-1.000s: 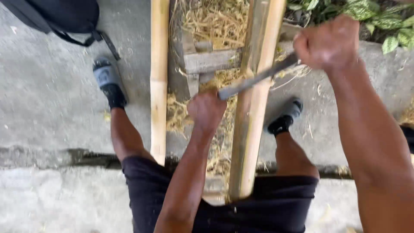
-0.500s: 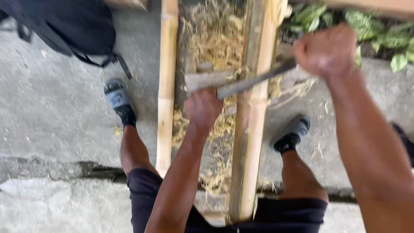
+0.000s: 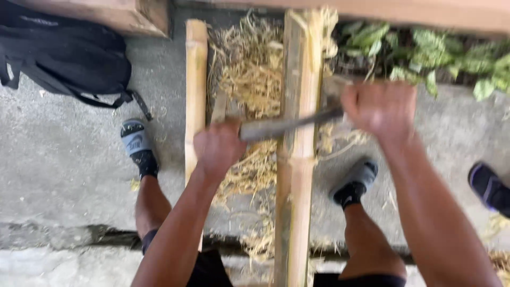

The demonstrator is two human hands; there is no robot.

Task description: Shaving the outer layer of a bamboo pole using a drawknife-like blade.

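Observation:
A long metal blade [image 3: 284, 125] lies crosswise over a bamboo pole [image 3: 295, 175] that runs up between my legs. My right hand [image 3: 380, 109] grips the blade's handle end to the right of the pole. My left hand [image 3: 218, 149] holds the blade's far end to the left of the pole. The pole's surface under the blade looks scraped pale, and its top end is frayed. A second bamboo pole [image 3: 195, 85] lies parallel on the left. A heap of straw-like shavings [image 3: 249, 79] fills the ground between the two poles.
A black backpack [image 3: 64, 56] rests on the concrete at upper left. My feet in sandals [image 3: 137, 146] [image 3: 355, 183] stand either side of the poles. Green leaves [image 3: 430, 53] grow at upper right, wooden boards [image 3: 106, 13] run along the top, and another shoe [image 3: 489, 188] shows at the right edge.
Both hands and the blade have slid along the pole toward me, and the view has tilted so more of the poles' top ends and the boards show.

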